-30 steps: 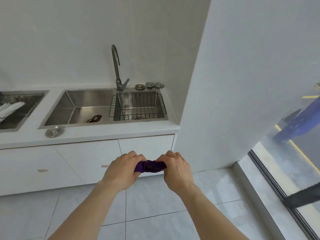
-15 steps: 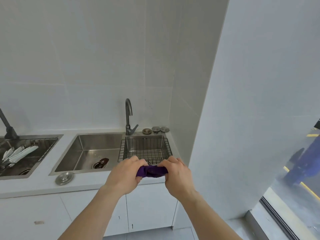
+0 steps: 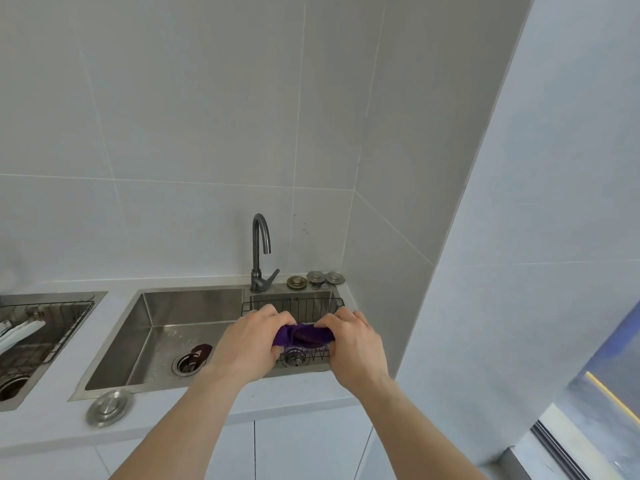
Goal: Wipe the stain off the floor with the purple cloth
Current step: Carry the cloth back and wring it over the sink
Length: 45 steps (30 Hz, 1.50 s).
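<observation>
The purple cloth (image 3: 305,335) is bunched into a tight roll between both fists. My left hand (image 3: 247,342) grips its left end and my right hand (image 3: 356,344) grips its right end, knuckles up. Both hands hover over the wire basket (image 3: 304,306) in the right half of the steel sink (image 3: 166,327). Most of the cloth is hidden inside my fists. No floor and no stain is in view.
A dark tap (image 3: 260,252) stands behind the sink, with three metal plugs (image 3: 315,278) beside it. A round steel lid (image 3: 108,407) lies on the white counter. A second sink with a rack (image 3: 38,334) is at the left. A wall (image 3: 519,271) rises at the right.
The view has tilted up from the floor and cabinets to the sink and wall. Both hands, still gripping the cloth, have risen from in front of the cabinet doors to over the sink basket.
</observation>
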Motion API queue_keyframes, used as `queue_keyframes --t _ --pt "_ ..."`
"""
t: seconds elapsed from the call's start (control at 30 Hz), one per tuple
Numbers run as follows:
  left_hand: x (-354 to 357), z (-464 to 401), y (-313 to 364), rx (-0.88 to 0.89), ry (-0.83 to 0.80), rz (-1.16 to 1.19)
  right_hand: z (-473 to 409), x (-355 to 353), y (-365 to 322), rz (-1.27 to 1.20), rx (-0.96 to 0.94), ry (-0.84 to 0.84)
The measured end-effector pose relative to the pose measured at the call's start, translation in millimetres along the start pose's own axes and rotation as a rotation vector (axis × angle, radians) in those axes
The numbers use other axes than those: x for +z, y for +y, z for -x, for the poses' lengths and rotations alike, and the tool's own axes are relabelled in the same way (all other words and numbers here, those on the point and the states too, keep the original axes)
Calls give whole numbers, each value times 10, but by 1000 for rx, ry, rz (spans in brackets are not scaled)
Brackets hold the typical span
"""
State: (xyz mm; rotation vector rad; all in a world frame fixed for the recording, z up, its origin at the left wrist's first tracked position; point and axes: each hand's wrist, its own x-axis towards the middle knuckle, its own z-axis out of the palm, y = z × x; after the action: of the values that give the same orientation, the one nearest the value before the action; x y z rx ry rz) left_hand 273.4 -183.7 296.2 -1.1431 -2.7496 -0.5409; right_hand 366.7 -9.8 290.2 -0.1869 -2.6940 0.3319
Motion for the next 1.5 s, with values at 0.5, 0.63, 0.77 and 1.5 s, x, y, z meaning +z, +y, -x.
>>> queue_keyframes --t 0.5,0.63,0.77,1.5 --pt "1126 -1752 -1072 -104 -93 5 -1731 1466 944 -94 30 -150" --pt "1560 -2270 -1308 -149 -145 2 -2197 1948 1315 -101 53 -227" --pt "1990 -2656 -1548 -207 -191 47 -2529 2438 1619 -70 76 -295" --pt "3544 -2886 -2138 -374 -378 22 -2512 4078 2264 -48 137 -616"
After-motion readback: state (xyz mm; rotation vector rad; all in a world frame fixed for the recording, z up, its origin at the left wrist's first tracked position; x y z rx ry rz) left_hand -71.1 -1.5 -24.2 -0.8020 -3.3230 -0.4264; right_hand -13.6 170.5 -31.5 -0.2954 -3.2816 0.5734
